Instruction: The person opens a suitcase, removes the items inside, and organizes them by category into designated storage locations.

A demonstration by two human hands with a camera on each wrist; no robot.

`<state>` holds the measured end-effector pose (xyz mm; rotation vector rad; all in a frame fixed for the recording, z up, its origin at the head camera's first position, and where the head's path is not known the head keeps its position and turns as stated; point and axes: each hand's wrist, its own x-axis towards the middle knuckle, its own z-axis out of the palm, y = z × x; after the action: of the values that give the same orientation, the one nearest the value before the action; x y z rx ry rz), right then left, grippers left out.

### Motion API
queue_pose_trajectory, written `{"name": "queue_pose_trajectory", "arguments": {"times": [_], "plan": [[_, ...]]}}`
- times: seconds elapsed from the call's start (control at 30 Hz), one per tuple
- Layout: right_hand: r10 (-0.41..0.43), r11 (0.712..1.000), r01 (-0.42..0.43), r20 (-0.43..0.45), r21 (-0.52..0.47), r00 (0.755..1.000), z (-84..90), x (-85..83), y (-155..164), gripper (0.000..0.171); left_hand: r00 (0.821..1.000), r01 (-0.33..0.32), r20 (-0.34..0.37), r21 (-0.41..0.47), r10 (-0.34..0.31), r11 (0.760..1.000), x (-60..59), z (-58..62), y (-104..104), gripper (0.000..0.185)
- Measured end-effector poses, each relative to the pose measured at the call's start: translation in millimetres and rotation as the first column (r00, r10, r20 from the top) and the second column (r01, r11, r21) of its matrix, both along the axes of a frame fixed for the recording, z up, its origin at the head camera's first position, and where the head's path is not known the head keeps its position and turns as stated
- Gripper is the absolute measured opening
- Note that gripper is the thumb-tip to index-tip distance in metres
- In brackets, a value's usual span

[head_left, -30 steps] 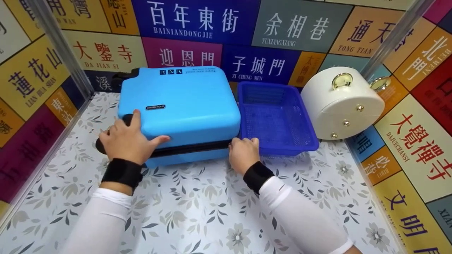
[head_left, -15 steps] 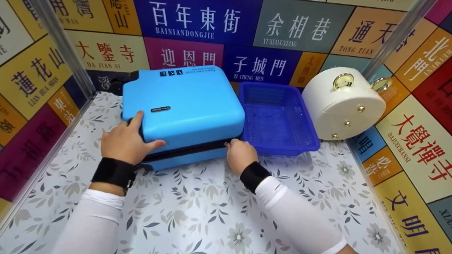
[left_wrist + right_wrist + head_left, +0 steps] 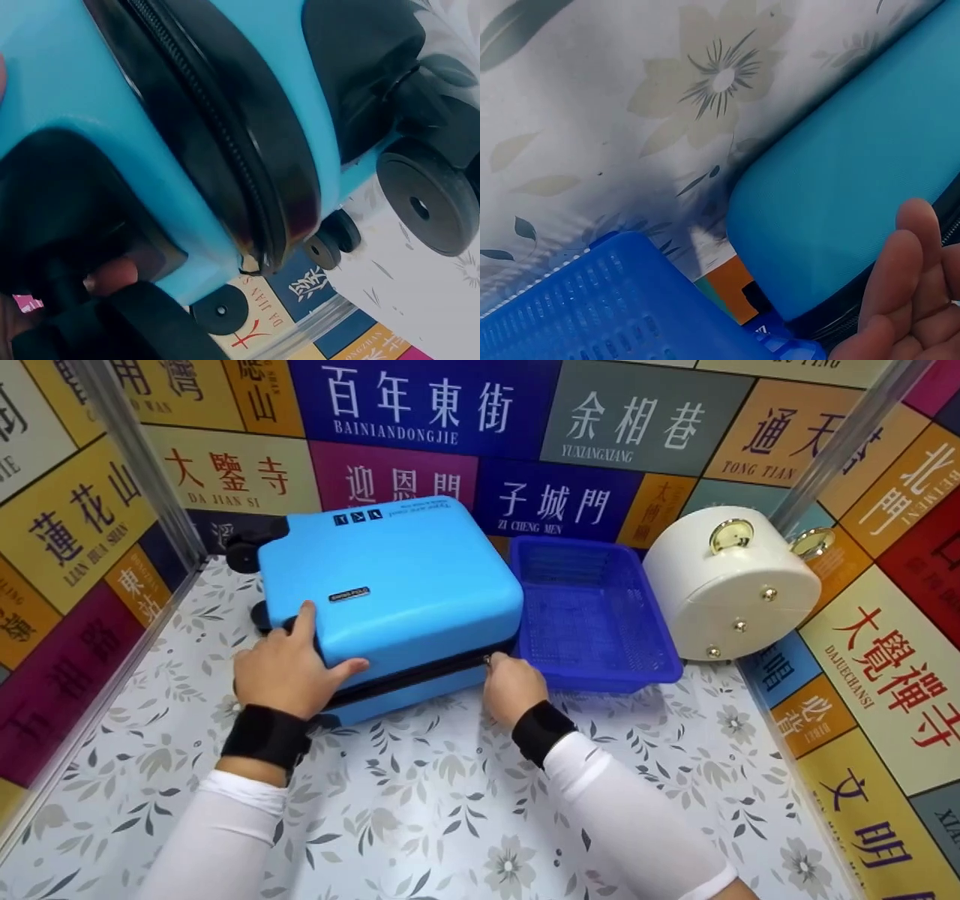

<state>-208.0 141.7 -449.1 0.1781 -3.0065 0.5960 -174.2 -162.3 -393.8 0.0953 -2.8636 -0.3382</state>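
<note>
left hand [image 3: 289, 667] gripping suitcase [image 3: 390, 585] left corner | right hand [image 3: 510, 684] pinching zipper pull [image 3: 487, 660], front-right corner | zipper line running leftward toward left hand

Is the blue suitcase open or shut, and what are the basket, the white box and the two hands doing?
Suitcase: lying flat, lid down, black zipper band along its front edge.
Basket: upright beside the suitcase, nothing in it.
White round box: tipped on its side, lid on.
Left hand: holds the suitcase's near left corner.
Right hand: fingers curled at the zipper near the front right corner.
</note>
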Motion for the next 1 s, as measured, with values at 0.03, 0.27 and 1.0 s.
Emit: {"name": "queue_pose_trajectory", "arguments": {"times": [0.03,0.27,1.0], "plan": [[0.001,1.000,-0.001,-0.002,0.001,1.000,0.5,-0.2,0,0.019,1.000,-0.004,0.005,0.000,0.004,1.000,0.7,0.0,2,0.118],[0.034,0.999,-0.034,-0.011,0.000,0.999,-0.9,-0.3,-5,0.020,0.999,-0.032,0.036,-0.018,0.033,0.999,7.1,-0.9,11,0.122],[0.112,0.994,-0.111,-0.042,0.011,0.993,-2.3,4.0,-25,0.017,0.994,-0.090,0.052,-0.061,0.093,0.994,24.7,1.0,53,0.109]]}}
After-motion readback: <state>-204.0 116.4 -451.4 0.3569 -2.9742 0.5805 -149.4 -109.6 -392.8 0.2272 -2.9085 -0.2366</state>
